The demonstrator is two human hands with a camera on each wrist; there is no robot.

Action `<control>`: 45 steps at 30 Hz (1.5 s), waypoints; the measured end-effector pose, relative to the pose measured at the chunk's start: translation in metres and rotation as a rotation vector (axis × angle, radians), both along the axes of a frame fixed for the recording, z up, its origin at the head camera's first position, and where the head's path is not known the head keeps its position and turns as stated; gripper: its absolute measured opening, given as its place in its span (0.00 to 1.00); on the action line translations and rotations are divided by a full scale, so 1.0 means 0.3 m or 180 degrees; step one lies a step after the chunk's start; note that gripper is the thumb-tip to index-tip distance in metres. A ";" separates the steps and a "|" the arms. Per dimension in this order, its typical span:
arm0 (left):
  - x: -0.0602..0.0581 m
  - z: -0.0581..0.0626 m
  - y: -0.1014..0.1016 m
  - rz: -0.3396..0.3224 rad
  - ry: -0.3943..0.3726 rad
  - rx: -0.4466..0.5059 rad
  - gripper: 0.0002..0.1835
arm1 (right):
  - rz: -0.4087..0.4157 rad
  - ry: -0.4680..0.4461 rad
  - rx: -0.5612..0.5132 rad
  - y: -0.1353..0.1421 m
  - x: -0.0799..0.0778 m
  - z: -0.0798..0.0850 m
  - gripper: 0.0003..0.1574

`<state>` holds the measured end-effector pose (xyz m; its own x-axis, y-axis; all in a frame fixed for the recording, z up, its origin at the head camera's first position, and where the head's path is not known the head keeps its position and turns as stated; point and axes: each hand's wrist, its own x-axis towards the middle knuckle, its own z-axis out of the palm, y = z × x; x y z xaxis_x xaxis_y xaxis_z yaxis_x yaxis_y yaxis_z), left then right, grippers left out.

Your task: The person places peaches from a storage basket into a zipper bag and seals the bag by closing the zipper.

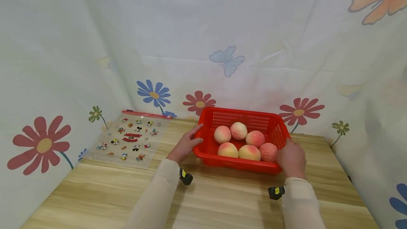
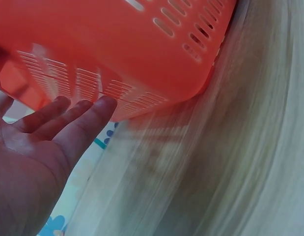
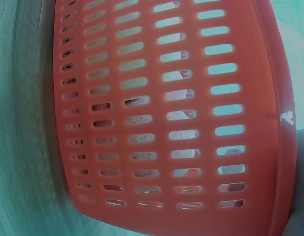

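Item: one red slotted basket point(image 1: 219, 161), on the counter point(image 1: 222, 200) before me, between my hands; whether its base sits fully flat I cannot tell.
Contents: six peach-like fruits point(image 1: 249, 152), loose, grouped in the middle and toward the front right.
Left hand point(image 1: 183, 147): at the basket's left end, fingers extended and spread, gripping nothing; whether the fingertips touch the wall, I cannot tell.
Right hand point(image 1: 292, 158): at the right end, by the rim; fingers mostly hidden, so I cannot tell whether they curl round it.
Adjacent: one clear bag point(image 1: 131, 151) printed with small cartoon figures, flat, left of the basket and apart from it.

Hazards, in my judgement: with my left hand unclosed, a lift could come from the right alone, tipping the basket and rolling the fruits leftward. A sharp tilt might send one over the rim. A long slide left could catch the bag and ruck it.

Views: the head view alone gives the whole fruit group and the bag. The left wrist view shows my straight fingers against the slotted wall from below, palm included. The right wrist view shows a slotted outer wall close up, pale patches behind its slots, but no clear sight of my fingers.
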<state>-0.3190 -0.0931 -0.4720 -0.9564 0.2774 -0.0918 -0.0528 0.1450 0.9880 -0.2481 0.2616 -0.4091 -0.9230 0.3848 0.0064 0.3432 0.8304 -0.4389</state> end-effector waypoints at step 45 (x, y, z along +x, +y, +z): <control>-0.013 0.010 -0.126 0.0030 -0.0006 0.0079 0.34 | 0.0552 0.0342 -0.1430 0.013 0.015 -0.054 0.35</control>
<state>-0.3229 -0.1309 -0.4691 -0.9588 0.2706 -0.0868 -0.0559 0.1200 0.9912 -0.2435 0.2654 -0.4252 -0.9769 0.2122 -0.0263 0.1499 0.5919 -0.7920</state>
